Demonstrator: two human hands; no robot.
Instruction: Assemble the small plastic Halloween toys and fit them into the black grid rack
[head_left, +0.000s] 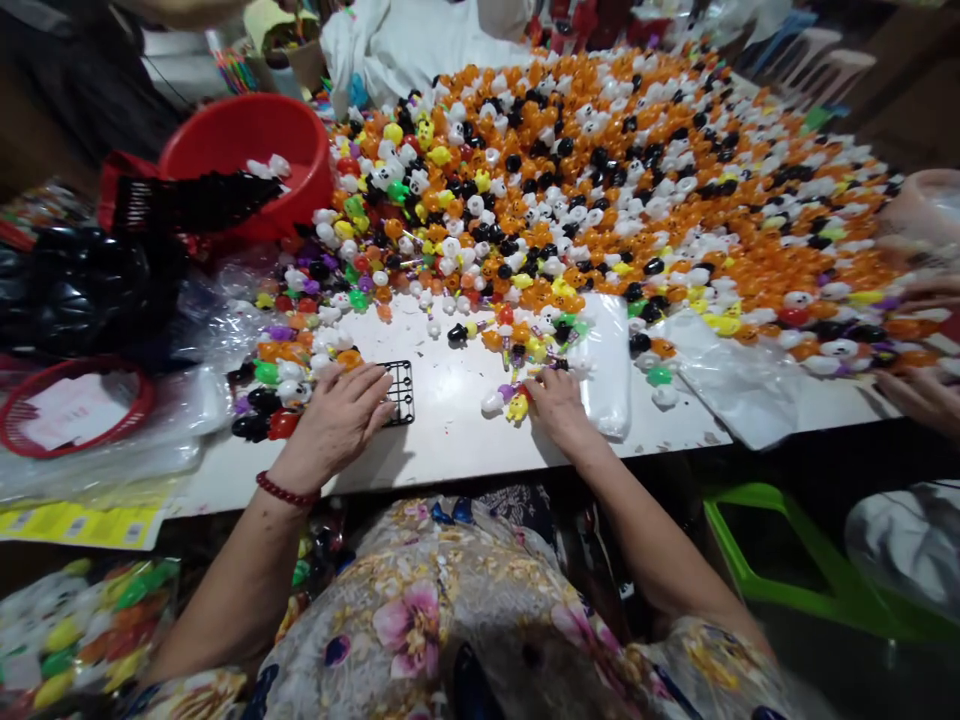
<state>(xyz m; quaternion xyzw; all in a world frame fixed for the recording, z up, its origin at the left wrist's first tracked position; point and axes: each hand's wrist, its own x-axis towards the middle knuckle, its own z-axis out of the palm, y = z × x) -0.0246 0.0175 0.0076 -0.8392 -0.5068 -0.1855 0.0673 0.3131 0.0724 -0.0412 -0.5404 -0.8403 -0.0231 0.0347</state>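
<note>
My left hand [341, 412], a dark red bead bracelet at its wrist, lies over the left part of a black plastic grid frame [403, 392] and beside a small heap of toy pieces [281, 390]. Its fingers are stretched out, and I see nothing held in them. Farther right, my right hand [559, 405] rests on the white table with fingers apart, touching the edge of a little pile of pieces. A yellow figure [517, 405] and a white piece [493, 402] lie just left of its fingers. Some of its fingertips are hidden among the pieces.
A huge spread of orange, white and black toy pieces [600, 180] covers the table's back. A red tub [247, 150] and red basket [139, 410] stand left. Clear plastic bags [606, 365] lie right of my hand. Another person's hands [919, 395] are at the right edge, above a green stool [810, 590].
</note>
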